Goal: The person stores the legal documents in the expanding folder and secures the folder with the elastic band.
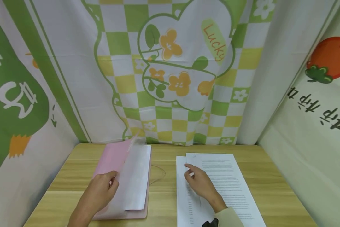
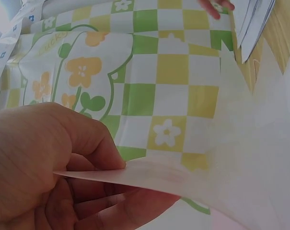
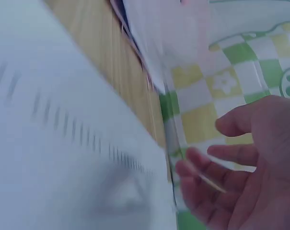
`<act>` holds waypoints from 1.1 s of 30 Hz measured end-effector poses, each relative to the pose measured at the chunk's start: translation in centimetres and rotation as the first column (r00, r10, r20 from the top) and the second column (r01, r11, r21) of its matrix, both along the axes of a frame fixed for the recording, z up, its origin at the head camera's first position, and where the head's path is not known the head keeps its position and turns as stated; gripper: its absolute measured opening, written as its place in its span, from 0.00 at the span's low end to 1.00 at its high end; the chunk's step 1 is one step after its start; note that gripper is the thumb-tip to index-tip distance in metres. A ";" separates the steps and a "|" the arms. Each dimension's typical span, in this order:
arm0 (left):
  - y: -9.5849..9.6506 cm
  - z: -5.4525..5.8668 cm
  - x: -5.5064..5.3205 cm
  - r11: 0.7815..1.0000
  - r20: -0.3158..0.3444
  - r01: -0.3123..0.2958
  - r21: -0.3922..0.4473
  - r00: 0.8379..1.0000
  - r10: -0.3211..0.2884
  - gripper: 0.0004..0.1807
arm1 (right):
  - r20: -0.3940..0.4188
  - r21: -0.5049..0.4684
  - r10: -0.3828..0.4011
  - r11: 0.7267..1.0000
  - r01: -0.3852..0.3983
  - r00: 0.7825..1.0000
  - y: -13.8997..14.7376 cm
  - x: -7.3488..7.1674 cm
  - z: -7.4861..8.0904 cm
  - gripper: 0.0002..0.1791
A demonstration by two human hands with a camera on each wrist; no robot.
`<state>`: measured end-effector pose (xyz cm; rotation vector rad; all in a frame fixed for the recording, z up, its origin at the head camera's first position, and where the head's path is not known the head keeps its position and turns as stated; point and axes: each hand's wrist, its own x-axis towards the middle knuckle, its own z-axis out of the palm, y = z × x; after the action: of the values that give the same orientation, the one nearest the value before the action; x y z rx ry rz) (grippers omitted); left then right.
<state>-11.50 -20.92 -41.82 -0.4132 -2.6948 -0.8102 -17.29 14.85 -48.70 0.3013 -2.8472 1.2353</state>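
Observation:
A pink document folder [image 1: 113,157] lies partly opened on the left of the table, with white paper [image 1: 140,176] inside it. My left hand [image 1: 104,187] pinches the thin, pale pink cover of this folder, holding it raised. Up close in the left wrist view, the cover's edge [image 2: 130,179] runs between thumb and fingers. My right hand [image 1: 199,183] hovers over the printed sheets [image 1: 229,189] on the right, its fingers loosely bent. Nothing sits between those fingers in the right wrist view, where the hand [image 3: 231,167] appears beside the paper.
A thin elastic cord [image 1: 160,173] loops out from the folder's right edge onto the wooden table [image 1: 162,201]. Behind the table hangs a checkered, flower-printed curtain [image 1: 184,126], with printed cloth [image 1: 309,151] along the right side and more on the left.

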 end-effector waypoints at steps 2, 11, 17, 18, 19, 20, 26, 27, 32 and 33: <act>0.0 -0.1 0.0 1.000 -0.009 0.007 0.003 1.000 -0.007 0.08 | -0.009 0.102 -0.065 0.993 0.066 0.998 1.5 0.5 -0.1 0.25; 0.3 -0.1 0.0 1.000 0.030 0.004 0.003 1.000 -0.004 0.09 | 0.038 0.415 -0.217 0.891 0.182 0.975 9.7 2.9 -0.4 0.40; 0.3 -0.2 -0.2 1.000 0.046 -0.002 -0.010 0.999 0.003 0.09 | 0.095 0.457 -0.300 0.860 0.226 0.949 14.0 4.2 -0.5 0.54; 0.3 -0.2 -0.2 1.000 0.046 -0.002 -0.011 0.999 0.002 0.09 | 0.096 0.454 -0.307 0.860 0.233 0.947 14.5 4.4 -0.6 0.55; 0.3 -0.2 -0.2 1.000 0.048 -0.002 -0.011 0.999 0.002 0.08 | 0.097 0.452 -0.313 0.860 0.238 0.945 14.8 4.6 -0.6 0.55; 0.3 -0.2 -0.2 1.000 0.048 -0.003 -0.011 0.999 0.003 0.09 | 0.106 0.445 -0.315 0.863 0.238 0.943 15.1 4.7 -0.7 0.55; 0.2 -0.4 -0.4 1.000 0.037 0.001 -0.008 0.999 -0.001 0.09 | 0.227 0.444 -0.325 0.873 0.200 0.918 16.2 5.1 -1.1 0.55; 0.2 -0.5 -0.4 1.000 0.032 0.002 -0.008 0.999 -0.001 0.09 | 0.237 0.454 -0.325 0.870 0.191 0.916 16.3 5.1 -1.1 0.55; 0.2 -0.6 -0.5 1.000 0.026 0.002 -0.003 1.000 -0.002 0.09 | 0.219 0.478 -0.314 0.860 0.179 0.924 16.8 4.9 -1.0 0.51; 0.2 -0.6 -0.5 1.000 0.025 0.001 -0.004 1.000 -0.001 0.09 | 0.208 0.480 -0.311 0.858 0.181 0.927 17.0 4.9 -1.0 0.50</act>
<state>-12.05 -20.74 -42.40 -0.4079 -2.7196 -0.8161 -12.43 31.81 -49.69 -0.2617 -3.2555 0.5904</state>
